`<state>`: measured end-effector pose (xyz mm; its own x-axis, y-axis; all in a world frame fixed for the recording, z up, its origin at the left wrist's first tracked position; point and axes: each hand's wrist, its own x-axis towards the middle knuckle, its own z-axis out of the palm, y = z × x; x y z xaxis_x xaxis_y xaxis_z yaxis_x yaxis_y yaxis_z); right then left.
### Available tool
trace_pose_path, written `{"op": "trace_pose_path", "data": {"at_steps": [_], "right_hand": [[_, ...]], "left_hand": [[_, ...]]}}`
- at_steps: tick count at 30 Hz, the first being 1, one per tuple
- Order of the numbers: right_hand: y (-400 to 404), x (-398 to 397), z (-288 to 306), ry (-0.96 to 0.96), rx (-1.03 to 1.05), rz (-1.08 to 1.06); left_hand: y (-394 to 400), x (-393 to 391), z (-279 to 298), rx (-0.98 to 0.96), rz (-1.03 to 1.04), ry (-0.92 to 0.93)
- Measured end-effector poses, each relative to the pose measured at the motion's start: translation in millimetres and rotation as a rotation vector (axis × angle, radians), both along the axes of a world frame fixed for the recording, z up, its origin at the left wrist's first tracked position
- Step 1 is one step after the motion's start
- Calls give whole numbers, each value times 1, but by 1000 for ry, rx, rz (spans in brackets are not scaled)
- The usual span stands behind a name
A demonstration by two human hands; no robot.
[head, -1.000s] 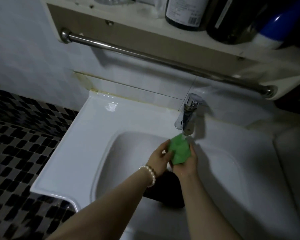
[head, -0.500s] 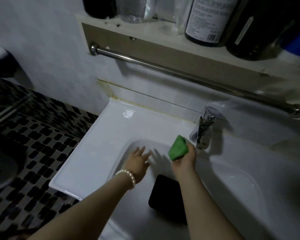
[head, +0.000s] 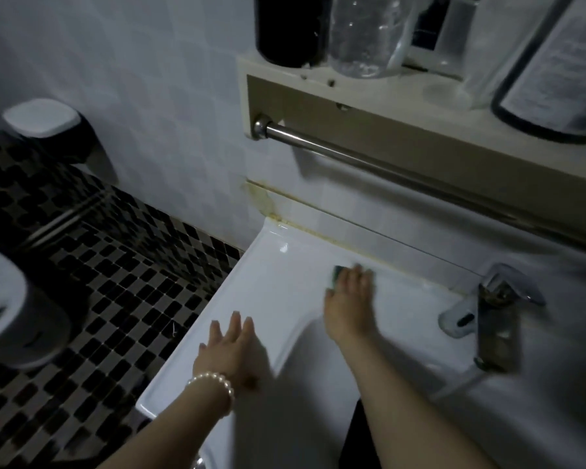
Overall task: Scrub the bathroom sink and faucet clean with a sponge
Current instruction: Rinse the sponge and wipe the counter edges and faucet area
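We see two hands over one white sink. The right hand presses flat on one green sponge, fingers laid over it, on the sink's back ledge at about 12 o'clock from the basin's left corner; only a sliver of sponge shows at the fingertips. The left hand, wearing one pearl bracelet, spreads wide with straight fingers on the left deck, at 8 o'clock from the sponge. One chrome faucet stands at 3 o'clock from the right hand, well apart. Above, one metal towel bar runs under one shelf carrying several bottles, too cropped to count.
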<state>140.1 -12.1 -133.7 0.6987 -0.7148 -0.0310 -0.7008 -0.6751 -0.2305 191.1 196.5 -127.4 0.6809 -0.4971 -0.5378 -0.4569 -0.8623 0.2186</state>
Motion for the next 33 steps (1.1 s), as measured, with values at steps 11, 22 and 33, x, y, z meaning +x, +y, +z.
{"op": "trace_pose_path", "data": {"at_steps": [11,22,33], "right_hand": [[-3,24,-11,106,-136,13],[2,110,-23,58,-326,507],[17,141,-29,13,-276,645]], "left_hand": [[-5,4,4,46,-7,43],[-7,9,4,62,-46,81],[-9,11,1,60,-28,69]]}}
